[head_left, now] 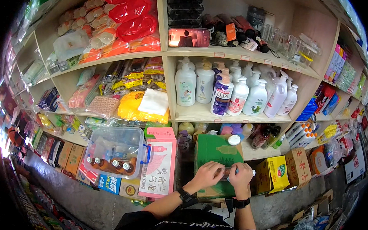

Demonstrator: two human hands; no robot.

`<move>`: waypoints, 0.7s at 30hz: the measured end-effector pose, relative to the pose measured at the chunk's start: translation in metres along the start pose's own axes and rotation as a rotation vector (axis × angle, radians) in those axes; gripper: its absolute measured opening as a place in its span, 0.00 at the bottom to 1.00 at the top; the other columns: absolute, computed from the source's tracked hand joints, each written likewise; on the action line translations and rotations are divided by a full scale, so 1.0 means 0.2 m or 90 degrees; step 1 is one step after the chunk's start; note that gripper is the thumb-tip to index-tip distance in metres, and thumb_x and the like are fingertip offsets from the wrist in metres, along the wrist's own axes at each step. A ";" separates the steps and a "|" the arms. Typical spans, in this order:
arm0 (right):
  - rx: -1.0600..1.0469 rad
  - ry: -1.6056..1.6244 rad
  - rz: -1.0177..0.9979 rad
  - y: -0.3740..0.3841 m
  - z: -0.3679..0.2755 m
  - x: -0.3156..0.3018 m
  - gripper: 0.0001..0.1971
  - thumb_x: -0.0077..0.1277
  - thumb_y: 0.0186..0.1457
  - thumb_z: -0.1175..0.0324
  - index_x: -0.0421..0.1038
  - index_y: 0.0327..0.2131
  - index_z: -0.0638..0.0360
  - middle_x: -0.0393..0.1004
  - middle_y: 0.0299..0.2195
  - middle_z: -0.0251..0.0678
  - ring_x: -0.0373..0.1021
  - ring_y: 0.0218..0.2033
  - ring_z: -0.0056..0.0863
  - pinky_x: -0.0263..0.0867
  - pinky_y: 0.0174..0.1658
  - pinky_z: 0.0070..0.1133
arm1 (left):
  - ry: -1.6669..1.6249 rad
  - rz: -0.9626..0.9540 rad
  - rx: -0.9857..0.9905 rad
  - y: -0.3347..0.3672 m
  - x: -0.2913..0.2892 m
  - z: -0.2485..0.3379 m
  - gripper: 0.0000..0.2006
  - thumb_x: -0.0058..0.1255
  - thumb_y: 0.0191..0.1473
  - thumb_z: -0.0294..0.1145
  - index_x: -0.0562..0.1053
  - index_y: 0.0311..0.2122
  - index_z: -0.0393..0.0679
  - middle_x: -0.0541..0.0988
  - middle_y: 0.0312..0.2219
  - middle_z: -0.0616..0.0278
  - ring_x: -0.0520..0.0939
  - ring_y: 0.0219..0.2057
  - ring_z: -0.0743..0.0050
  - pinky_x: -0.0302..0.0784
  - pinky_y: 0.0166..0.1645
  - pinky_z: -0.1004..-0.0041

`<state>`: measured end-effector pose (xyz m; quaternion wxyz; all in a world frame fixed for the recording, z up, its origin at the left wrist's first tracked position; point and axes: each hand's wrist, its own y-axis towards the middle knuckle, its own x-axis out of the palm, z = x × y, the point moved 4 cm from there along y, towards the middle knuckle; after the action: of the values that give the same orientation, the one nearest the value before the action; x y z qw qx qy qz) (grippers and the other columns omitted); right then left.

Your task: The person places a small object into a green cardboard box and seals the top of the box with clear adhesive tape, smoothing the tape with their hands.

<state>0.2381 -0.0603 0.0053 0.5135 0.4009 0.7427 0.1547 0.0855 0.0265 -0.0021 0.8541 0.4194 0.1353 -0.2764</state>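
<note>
Above a green cardboard box [207, 147], my left hand [209, 175] and right hand [241, 176] are closed close together on a small bottle [226, 172]. It lies sideways, with a white end showing past my right hand; the fingers hide most of it. A round white cap-like thing [234, 139] rests at the far right corner of the box. To the left, a clear plastic bin [108, 138] with a blue handle holds several brown bottles [115, 164] with pale caps. Both wrists wear black bands.
A pink carton [158, 168] stands between bin and green box. Yellow [272, 174] and brown [297, 169] cartons are at the right. Ahead, shelves hold pump bottles [257, 98], packaged goods, a white cloth [153, 101] and a phone [189, 38] with a lit screen.
</note>
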 end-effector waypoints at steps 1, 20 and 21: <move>0.005 0.001 -0.005 0.00 0.00 0.00 0.08 0.53 0.53 0.69 0.77 0.22 0.57 0.79 0.24 0.41 0.75 0.27 0.46 0.70 0.33 0.39 | 0.001 -0.001 0.000 0.00 0.00 0.00 0.06 0.60 0.58 0.28 0.76 0.39 0.42 0.84 0.34 0.57 0.84 0.36 0.54 0.82 0.43 0.61; -0.001 -0.006 -0.008 0.00 0.00 0.00 0.08 0.54 0.53 0.69 0.78 0.23 0.57 0.80 0.24 0.41 0.76 0.28 0.46 0.70 0.33 0.38 | 0.014 -0.025 0.001 -0.01 0.01 -0.02 0.07 0.59 0.60 0.29 0.77 0.42 0.41 0.85 0.38 0.56 0.86 0.38 0.55 0.84 0.43 0.62; -0.001 -0.006 -0.009 0.00 0.00 0.00 0.07 0.54 0.53 0.69 0.78 0.23 0.57 0.80 0.24 0.41 0.76 0.28 0.46 0.70 0.33 0.38 | 0.015 -0.026 -0.001 -0.01 0.01 -0.02 0.07 0.59 0.60 0.29 0.77 0.42 0.41 0.85 0.38 0.56 0.86 0.38 0.55 0.84 0.43 0.62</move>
<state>0.2380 -0.0608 0.0051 0.5184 0.3963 0.7428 0.1499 0.0854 0.0281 -0.0072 0.8468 0.4195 0.1540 -0.2886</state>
